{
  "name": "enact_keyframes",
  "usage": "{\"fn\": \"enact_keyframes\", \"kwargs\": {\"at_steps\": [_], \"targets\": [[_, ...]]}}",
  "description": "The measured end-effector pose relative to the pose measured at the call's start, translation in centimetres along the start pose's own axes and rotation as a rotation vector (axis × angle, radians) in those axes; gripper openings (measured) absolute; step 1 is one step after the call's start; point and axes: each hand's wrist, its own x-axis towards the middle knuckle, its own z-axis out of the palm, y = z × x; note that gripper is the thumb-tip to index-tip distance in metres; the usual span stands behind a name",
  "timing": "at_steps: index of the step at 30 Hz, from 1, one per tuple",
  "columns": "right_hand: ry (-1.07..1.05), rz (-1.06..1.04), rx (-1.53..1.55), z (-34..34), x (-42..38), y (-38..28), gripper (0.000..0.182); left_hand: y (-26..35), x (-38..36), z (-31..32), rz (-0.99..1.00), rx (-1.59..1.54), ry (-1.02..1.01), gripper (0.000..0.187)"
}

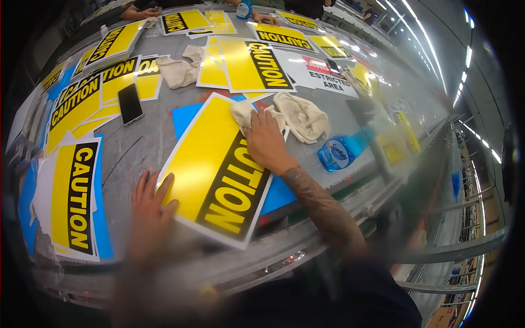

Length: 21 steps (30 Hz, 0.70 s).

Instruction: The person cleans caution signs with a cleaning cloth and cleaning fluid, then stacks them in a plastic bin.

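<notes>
A yellow and black caution sign lies at a slant on blue sheets in front of me. My right hand presses a cream cloth onto the sign's upper right part, its fingers bent over the cloth. At the sign's left edge rests my left hand, fingers spread, with nothing held in it. A second cream cloth is just right of my right hand. Beyond it, a blue Sunlight bottle lies on the table.
Caution sign stacks are on the table at left and further back. A black phone and another cloth lie behind my left hand. Two people's hands show at the far edge, near another blue bottle.
</notes>
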Motion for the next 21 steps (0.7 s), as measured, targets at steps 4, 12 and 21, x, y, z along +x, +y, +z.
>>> {"fn": "enact_keyframes", "kwargs": {"at_steps": [4,12,21], "targets": [[-0.017,-0.217,0.285,0.7,2.3,-1.8,0.055,-0.4,0.2,-0.4,0.009,-0.044,-0.014,0.057],[-0.406,-0.711,0.686,-5.0,-2.5,-9.2,0.056,-2.8,-0.7,-2.1,-0.030,-0.114,-0.002,0.055],[-0.239,-0.703,0.551,-3.2,-1.1,-13.6,0.058,-6.0,-0.1,-3.3,0.036,-0.326,-0.061,0.038]]}}
